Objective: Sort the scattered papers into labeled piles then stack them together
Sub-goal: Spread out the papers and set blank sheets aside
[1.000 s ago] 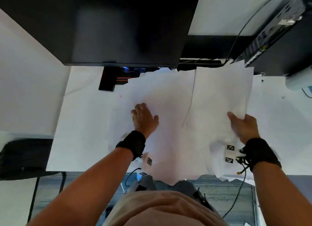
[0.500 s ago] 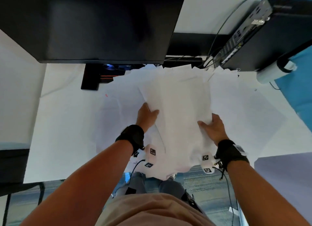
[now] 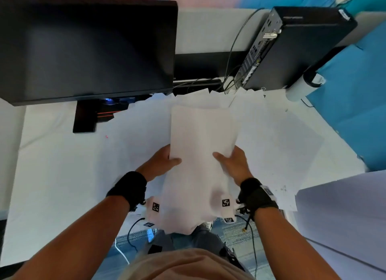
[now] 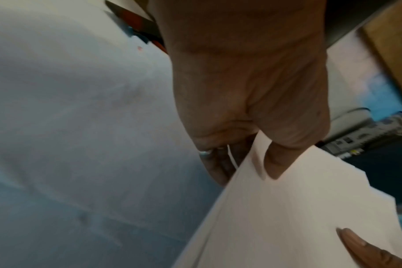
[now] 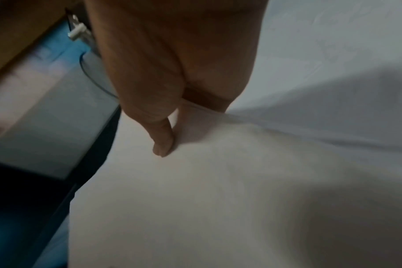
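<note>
Over the desk: a person holds a gathered stack of plain white paper sheets [image 3: 201, 154] between both hands, lifted above the white desk [image 3: 54, 175] in front of the body.
Left hand: the left hand [image 3: 159, 165] grips the stack's left edge, thumb on top and fingers underneath; the left wrist view shows the thumb [image 4: 278, 163] pressed on the top sheet with fingers curled below.
Right hand: the right hand [image 3: 234, 165] grips the stack's right edge, thumb [image 5: 161, 137] laid across the top sheet and the other fingers hidden beneath the paper.
Stack: the sheets run lengthwise away from the person, the near end drooping past the desk's front edge.
Loose papers: more scattered white sheets [image 3: 275, 137] lie spread on the desk under and to the right of the held stack, reaching back toward the computer.
Wrists: black wrist straps [image 3: 128, 189] carry small white blocks with black square markers [image 3: 226, 202].
Background: a large black monitor [image 3: 87, 48] stands at the back left on a black stand with red stripes [image 3: 92, 118]; a black desktop computer case [image 3: 296, 48] with cables at its rear sits at the back right.
Beyond the desk: blue partition [image 3: 355, 112] to the right.
</note>
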The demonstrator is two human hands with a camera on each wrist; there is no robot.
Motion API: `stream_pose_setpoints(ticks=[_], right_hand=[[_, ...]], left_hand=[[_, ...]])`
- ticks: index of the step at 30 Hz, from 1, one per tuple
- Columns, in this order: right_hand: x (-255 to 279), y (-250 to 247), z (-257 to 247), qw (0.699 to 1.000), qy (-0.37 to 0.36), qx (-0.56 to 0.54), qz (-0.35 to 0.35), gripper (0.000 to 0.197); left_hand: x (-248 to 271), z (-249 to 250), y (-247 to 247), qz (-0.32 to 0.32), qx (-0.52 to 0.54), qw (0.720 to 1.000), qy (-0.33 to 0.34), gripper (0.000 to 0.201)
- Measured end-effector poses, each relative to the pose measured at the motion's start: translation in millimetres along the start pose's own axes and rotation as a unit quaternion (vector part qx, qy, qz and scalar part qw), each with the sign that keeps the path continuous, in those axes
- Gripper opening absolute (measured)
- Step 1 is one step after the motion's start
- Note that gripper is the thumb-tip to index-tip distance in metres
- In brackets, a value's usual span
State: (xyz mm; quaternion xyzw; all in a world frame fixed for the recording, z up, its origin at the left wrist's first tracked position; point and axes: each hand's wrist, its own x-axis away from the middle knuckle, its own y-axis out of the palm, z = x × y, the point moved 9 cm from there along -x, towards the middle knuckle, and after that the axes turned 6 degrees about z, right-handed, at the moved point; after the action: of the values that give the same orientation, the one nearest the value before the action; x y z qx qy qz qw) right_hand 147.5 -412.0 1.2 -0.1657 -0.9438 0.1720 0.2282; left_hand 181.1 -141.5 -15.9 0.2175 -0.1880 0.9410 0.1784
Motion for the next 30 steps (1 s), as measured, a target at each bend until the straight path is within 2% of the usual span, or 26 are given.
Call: stream_pose_setpoints(ticks=[2,4,5,7,9,11,13,16,18,19,21,23,24,26,28,30], right_hand=[[-4.7,-34.0,12.6,0.998,0.016,-0.033,0.043,0.027],[-11.8,-75.8,30.7,0.993,0.043,-0.051,0.099,0.02],[-16.0,-98.5,42.2,0.988,0.059,-0.055,0.133,0.018],[-22.1,-141.1,65.5,0.973,0.108,-0.057,0.194,0.026],[-29.9,-173.6,89.2,0.96,0.152,-0.053,0.227,0.048],[-40.9,-190.7,102.7,0.959,0.171,-0.041,0.223,0.062],[-50.3,-192.9,105.1,0.965,0.166,-0.026,0.203,0.055],[-60.3,-180.1,93.1,0.974,0.146,-0.007,0.171,0.039],[-65.8,-168.9,83.7,0.979,0.127,-0.017,0.158,0.044],[-68.4,-165.7,83.3,0.978,0.124,-0.025,0.165,0.053],[-72.7,-161.8,90.7,0.973,0.138,-0.033,0.18,0.071],[-77.2,-156.7,96.4,0.973,0.147,-0.033,0.177,0.079],[-77.7,-154.0,96.9,0.975,0.149,-0.025,0.165,0.078],[-81.0,-151.4,92.3,0.981,0.141,0.003,0.135,0.054],[-81.7,-157.1,83.8,0.982,0.127,0.021,0.142,0.033],[-82.9,-173.3,81.2,0.975,0.118,0.01,0.188,0.042]], left_hand=[[-10.9,20.2,7.1,0.037,0.0,0.999,0.01,0.03],[-26.9,40.0,14.2,0.085,-0.037,0.995,0.036,0.03],[-35.5,50.1,22.4,0.089,-0.062,0.993,0.053,0.031],[-50.9,69.4,45.8,0.073,-0.106,0.989,0.077,0.036],[-64.2,82.2,74.8,0.044,-0.145,0.985,0.083,0.046],[-71.1,88.2,102.3,0.021,-0.199,0.977,0.078,0.061],[-69.9,91.1,126.0,0.002,-0.226,0.971,0.077,0.07],[-58.1,90.4,154.8,-0.038,-0.219,0.971,0.085,0.069],[-51.2,83.8,162.4,-0.058,-0.202,0.975,0.076,0.066],[-49.4,79.4,160.5,-0.055,-0.191,0.978,0.068,0.063],[-46.9,74.9,145.4,-0.012,-0.184,0.981,0.063,0.056],[-47.5,71.2,114.8,0.089,-0.222,0.97,0.049,0.056],[-46.6,67.3,96.1,0.15,-0.236,0.96,0.023,0.058],[-43.0,57.1,65.3,0.23,-0.2,0.951,-0.049,0.066],[-45.9,49.8,54.8,0.234,-0.154,0.957,-0.075,0.069],[-48.9,54.3,54.5,0.22,-0.167,0.96,-0.047,0.07]])
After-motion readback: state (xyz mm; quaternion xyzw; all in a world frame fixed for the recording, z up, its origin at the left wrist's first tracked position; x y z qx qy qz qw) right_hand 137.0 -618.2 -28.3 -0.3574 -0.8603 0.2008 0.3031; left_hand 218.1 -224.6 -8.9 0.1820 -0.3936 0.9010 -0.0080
